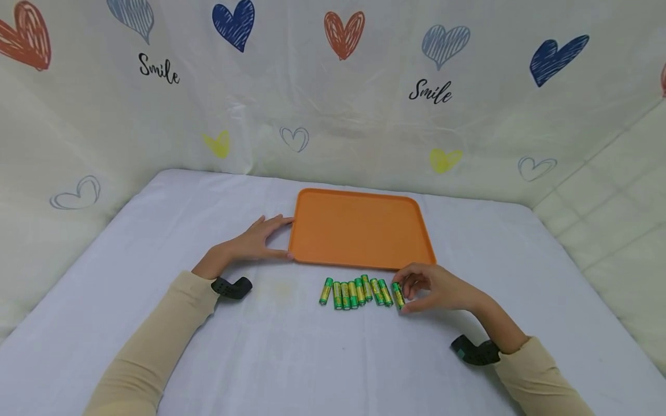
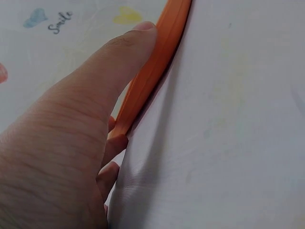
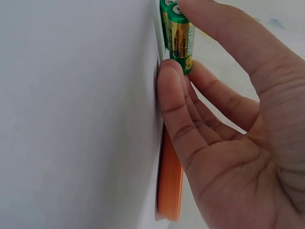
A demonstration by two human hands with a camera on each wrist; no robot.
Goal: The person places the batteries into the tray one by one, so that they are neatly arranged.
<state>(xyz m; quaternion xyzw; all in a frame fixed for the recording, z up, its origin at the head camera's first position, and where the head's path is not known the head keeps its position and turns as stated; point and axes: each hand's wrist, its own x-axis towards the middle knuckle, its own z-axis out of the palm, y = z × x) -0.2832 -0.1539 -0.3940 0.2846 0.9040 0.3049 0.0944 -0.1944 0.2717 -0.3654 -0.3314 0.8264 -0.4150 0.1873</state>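
An orange tray (image 1: 361, 228) lies on the white-covered table. At its left edge my left hand (image 1: 252, 240) touches the rim with thumb and fingertips, fingers extended; the left wrist view shows the thumb (image 2: 138, 43) along the tray's side. In front of the tray, several green-and-gold batteries (image 1: 353, 294) lie side by side in an uneven row. My right hand (image 1: 447, 287) pinches the rightmost battery (image 1: 398, 295) by its two ends, between thumb and fingers. The right wrist view shows that battery (image 3: 180, 40) close up, with another just behind it.
The white tablecloth (image 1: 270, 358) spreads around the tray and batteries. Behind the table hangs a pale sheet (image 1: 364, 98) printed with hearts and "Smile". Black devices are worn on the left wrist (image 1: 232, 288) and right wrist (image 1: 474, 351).
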